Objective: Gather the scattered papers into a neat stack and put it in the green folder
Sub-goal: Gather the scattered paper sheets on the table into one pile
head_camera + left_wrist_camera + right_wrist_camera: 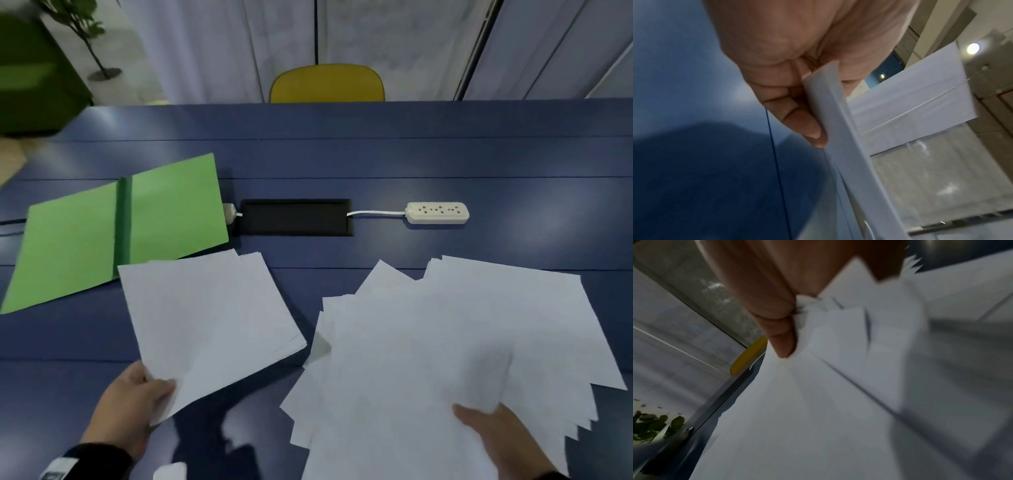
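Note:
The green folder (120, 222) lies open on the blue table (376, 157) at the left. My left hand (137, 401) pinches the near corner of a small bundle of white papers (205, 318), lifted off the table; in the left wrist view my fingers (797, 116) curl under those papers (838, 129). My right hand (493, 431) grips the near edge of a large fanned bundle of white papers (445, 342), thumb on top. The right wrist view shows my thumb (781, 337) pressed on the fanned papers (818, 402).
A black cable hatch (294, 217) is set in the table's middle, with a white power strip (436, 213) to its right and a plug at the folder's edge. A yellow chair (327, 84) stands behind the far edge. A plant (78, 31) stands back left.

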